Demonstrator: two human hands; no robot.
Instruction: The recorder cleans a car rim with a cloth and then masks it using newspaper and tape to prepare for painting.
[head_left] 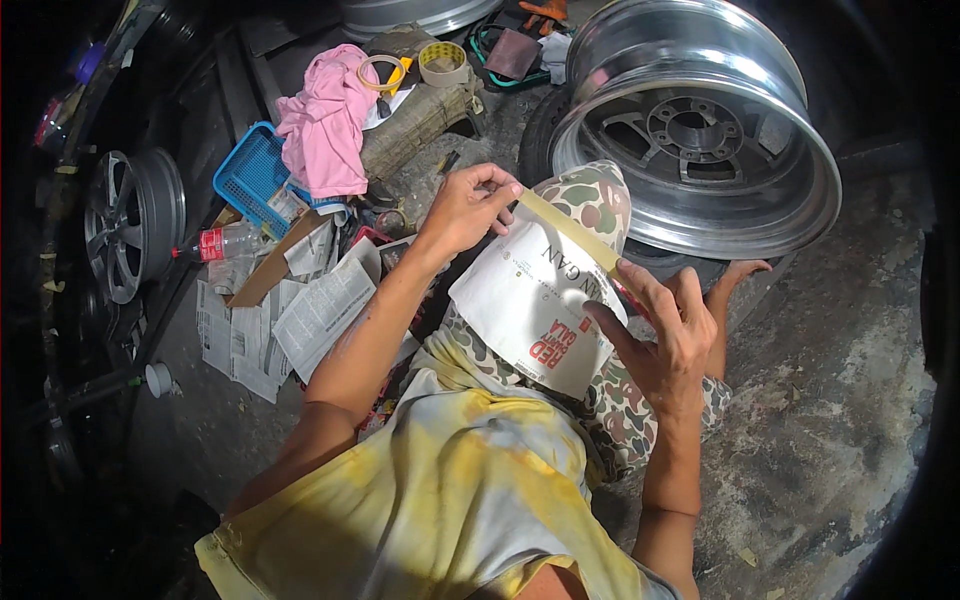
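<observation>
A white printed paper sheet (525,312) lies over my camouflage-covered legs. Along its upper edge runs a strip of tan masking tape (570,232), pulled straight between my hands. My left hand (472,210) pinches the tape's left end between thumb and fingers. At the other end, my right hand (664,330) holds the tape with the index fingertip against it. The right thumb sits lower, over the paper's right side, and the remaining fingers are bent. What lies beneath the sheet is hidden.
A large shiny wheel rim (700,130) rests at the upper right, close beyond my legs. Left of me are newspaper sheets (325,312), a blue basket (250,180), a pink cloth (325,115) and a plastic bottle (222,243). Tape rolls (443,64) sit farther off; another rim (135,225) stands far left.
</observation>
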